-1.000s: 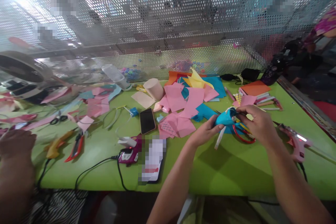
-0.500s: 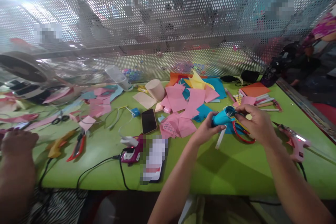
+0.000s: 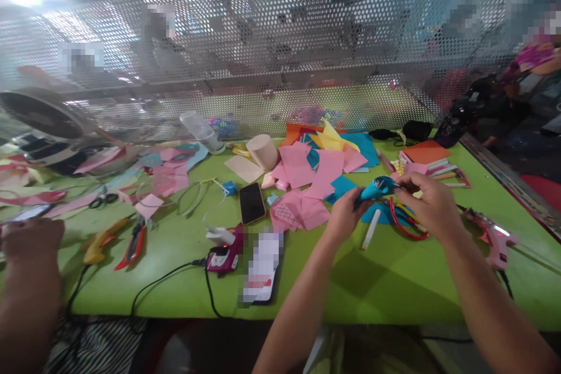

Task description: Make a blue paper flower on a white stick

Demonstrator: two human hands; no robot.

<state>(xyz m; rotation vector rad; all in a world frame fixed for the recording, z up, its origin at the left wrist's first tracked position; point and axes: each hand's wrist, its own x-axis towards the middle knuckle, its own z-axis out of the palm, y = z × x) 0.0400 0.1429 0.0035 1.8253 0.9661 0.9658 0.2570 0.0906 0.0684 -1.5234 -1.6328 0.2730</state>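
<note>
Reaching forward with 2 arms. Holding a rolled blue paper tube [image 3: 375, 188] above the green worktop [image 3: 350, 298]: wrapping the left hand [image 3: 347, 210] round 1 end, pinching the open end with the right hand [image 3: 423, 194]. Can't read the blurred white phone screen [image 3: 265, 263].

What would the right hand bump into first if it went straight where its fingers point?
The rolled blue paper: the right hand's fingers are already at its open end. Past that comes the left hand, probably, though one view makes depth hard to judge.
</note>
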